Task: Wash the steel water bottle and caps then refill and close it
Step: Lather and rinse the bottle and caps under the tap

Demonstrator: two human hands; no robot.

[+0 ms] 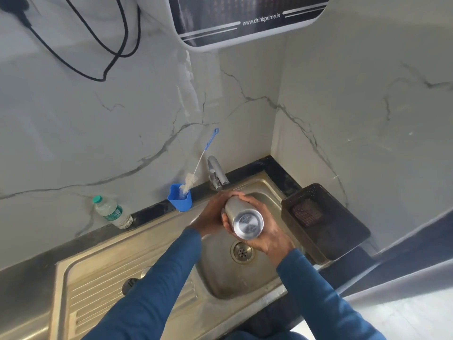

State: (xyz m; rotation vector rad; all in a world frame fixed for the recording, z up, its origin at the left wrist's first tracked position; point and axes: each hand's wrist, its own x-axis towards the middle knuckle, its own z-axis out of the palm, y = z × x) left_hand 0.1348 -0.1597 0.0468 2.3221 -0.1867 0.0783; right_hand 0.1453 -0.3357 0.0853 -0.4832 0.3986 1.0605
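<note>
Marble-veined walls back the steel sink, over whose basin both hands, left hand and right hand, wrap curled fingers around the steel bottle, base toward the camera, its mouth hidden.

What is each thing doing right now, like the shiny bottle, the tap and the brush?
Round steel water bottle: tipped, base toward the camera, mouth toward the tap, over the basin.
Left hand: grips the bottle's side.
Right hand: grips the bottle's base end.
Chrome tap: no water visible.
White bristle brush with blue handle: standing in blue plastic cup.
Clear plastic bottle, green cap: capped, upright.
Steel sink basin: drain open.
</note>
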